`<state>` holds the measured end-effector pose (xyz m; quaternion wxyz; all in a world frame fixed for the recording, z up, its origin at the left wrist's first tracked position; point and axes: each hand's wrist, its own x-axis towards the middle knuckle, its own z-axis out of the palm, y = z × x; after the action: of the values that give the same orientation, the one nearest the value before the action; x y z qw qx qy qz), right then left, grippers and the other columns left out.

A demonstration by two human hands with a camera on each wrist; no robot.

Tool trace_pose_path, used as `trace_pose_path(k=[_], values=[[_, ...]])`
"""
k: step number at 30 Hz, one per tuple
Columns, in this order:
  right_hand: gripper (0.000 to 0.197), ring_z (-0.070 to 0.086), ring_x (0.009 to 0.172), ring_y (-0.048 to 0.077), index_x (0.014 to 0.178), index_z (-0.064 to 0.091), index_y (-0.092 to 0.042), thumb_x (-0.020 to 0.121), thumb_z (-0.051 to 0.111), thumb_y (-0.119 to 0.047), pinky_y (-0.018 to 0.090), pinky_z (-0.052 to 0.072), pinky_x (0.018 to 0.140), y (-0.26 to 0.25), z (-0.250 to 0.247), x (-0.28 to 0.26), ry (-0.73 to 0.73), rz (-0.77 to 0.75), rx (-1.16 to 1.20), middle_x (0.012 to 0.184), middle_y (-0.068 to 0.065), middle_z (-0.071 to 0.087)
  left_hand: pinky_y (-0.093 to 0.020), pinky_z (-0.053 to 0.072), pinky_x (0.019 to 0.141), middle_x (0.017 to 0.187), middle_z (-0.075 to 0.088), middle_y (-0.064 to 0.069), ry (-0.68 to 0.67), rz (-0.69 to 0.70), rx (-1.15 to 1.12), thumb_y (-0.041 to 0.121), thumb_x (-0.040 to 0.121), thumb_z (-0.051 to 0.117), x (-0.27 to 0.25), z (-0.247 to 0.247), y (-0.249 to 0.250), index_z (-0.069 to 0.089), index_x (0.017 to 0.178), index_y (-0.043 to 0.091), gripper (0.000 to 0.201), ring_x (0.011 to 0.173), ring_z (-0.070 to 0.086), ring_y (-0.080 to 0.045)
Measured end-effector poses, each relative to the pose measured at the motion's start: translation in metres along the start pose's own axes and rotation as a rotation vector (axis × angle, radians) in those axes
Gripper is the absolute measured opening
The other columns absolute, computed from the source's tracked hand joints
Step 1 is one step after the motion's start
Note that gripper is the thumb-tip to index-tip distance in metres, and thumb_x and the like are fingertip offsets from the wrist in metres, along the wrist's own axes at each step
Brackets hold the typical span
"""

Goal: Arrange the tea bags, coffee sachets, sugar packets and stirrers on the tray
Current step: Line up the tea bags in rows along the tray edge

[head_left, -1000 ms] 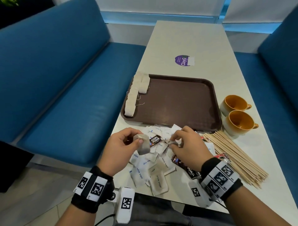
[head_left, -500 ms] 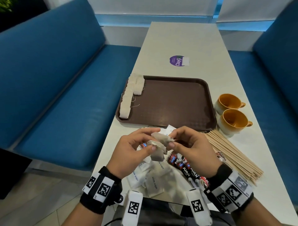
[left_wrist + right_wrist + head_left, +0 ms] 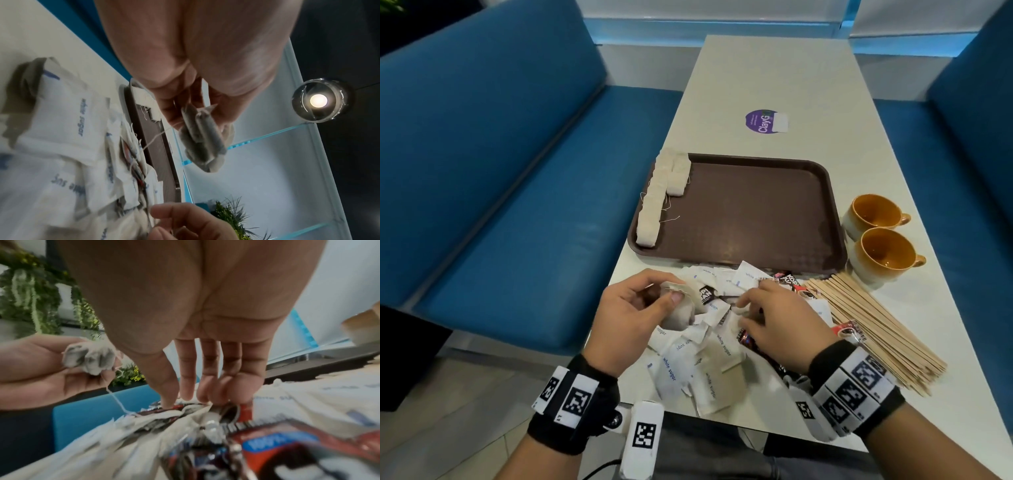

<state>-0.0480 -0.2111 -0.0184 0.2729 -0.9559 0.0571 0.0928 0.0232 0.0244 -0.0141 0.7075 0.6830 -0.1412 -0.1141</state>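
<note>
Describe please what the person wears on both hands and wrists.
Both hands are bare. The left wrist and the right wrist each carry a black band with white square-code tags. A white block with such a code hangs under each; a thin black cable leaves the left one.

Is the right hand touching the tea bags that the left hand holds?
Apart. In the right wrist view, the right hand reaches into the sachet pile, while the small grey-white paper tea bags sit in the left hand, clearly separate.
</note>
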Motion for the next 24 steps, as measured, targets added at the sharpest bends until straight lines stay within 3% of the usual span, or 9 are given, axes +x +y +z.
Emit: trace_pose_path(k=[4,7,12,15,18,21,22,24], values=[[0.031,0.059,0.1,0.017,0.13,0.058,-0.034,0.099,0.057,-0.032,0.038,0.054,0.082,-0.009,0.01,0.002,-0.079,-0.002,-0.153,0.113,-0.009,0.043,-0.023,0.056,0.069,0.084,0.073,0.004,0.039,-0.036,-0.012,-0.007,0.087,0.071,0.001,-0.004,0.002,0.073,0.107,0.007,0.024,0.08,0.07,-0.014],[0.028,0.057,0.098,0.018,0.124,0.06,-0.032,0.098,0.056,-0.024,0.038,0.055,0.079,-0.009,0.013,0.003,-0.092,0.009,-0.196,0.112,-0.007,0.042,-0.019,0.055,0.073,0.08,0.07,0.006,0.033,-0.064,0.027,-0.007,0.087,0.073,0.0,-0.008,0.0,0.07,0.12,0.016,0.04,0.079,0.067,-0.01],[0.007,0.056,0.089,0.018,0.101,0.064,-0.027,0.096,0.06,-0.025,0.04,0.057,0.077,-0.012,0.01,0.004,-0.085,0.011,-0.204,0.109,-0.006,0.043,-0.021,0.055,0.078,0.092,0.078,-0.004,-0.002,-0.086,0.101,-0.004,0.086,0.075,-0.003,-0.011,-0.005,0.078,0.099,0.016,0.024,0.087,0.071,-0.016],[0.004,0.057,0.09,0.017,0.097,0.065,-0.027,0.096,0.061,-0.026,0.04,0.056,0.078,-0.009,0.009,0.004,-0.076,-0.004,-0.169,0.107,-0.008,0.046,-0.021,0.054,0.077,0.091,0.076,-0.001,-0.027,-0.072,0.096,-0.008,0.087,0.073,-0.004,-0.009,-0.004,0.078,0.093,0.019,0.028,0.086,0.069,-0.016],[0.004,0.057,0.085,0.009,0.097,0.069,-0.028,0.098,0.064,-0.029,0.032,0.053,0.079,-0.004,0.001,0.003,-0.002,-0.004,-0.005,0.103,-0.013,0.049,-0.019,0.054,0.07,0.086,0.073,-0.004,-0.081,-0.049,0.086,-0.013,0.088,0.069,-0.007,-0.006,0.001,0.076,0.089,0.021,0.034,0.081,0.066,-0.017],[0.005,0.055,0.078,0.004,0.095,0.072,-0.03,0.097,0.068,-0.031,0.019,0.042,0.071,-0.006,-0.013,-0.002,0.123,-0.026,0.12,0.097,-0.016,0.053,-0.025,0.058,0.067,0.091,0.067,-0.027,-0.144,-0.05,0.037,-0.018,0.089,0.063,-0.01,0.0,0.005,0.075,0.088,0.019,0.039,0.081,0.072,-0.024],[0.004,0.056,0.077,0.004,0.095,0.073,-0.03,0.096,0.069,-0.031,0.014,0.041,0.069,-0.009,-0.018,-0.004,0.159,-0.046,0.169,0.095,-0.015,0.055,-0.026,0.059,0.069,0.093,0.066,-0.029,-0.151,-0.035,0.036,-0.019,0.089,0.063,-0.01,0.003,0.005,0.075,0.088,0.02,0.041,0.082,0.072,-0.024],[0.004,0.057,0.079,0.004,0.095,0.076,-0.03,0.093,0.073,-0.032,0.013,0.043,0.068,-0.016,-0.025,-0.007,0.202,-0.093,0.257,0.091,-0.013,0.06,-0.027,0.056,0.077,0.092,0.07,-0.014,-0.153,0.008,0.07,-0.016,0.086,0.069,-0.008,0.008,0.003,0.076,0.095,0.025,0.042,0.085,0.068,-0.019]])
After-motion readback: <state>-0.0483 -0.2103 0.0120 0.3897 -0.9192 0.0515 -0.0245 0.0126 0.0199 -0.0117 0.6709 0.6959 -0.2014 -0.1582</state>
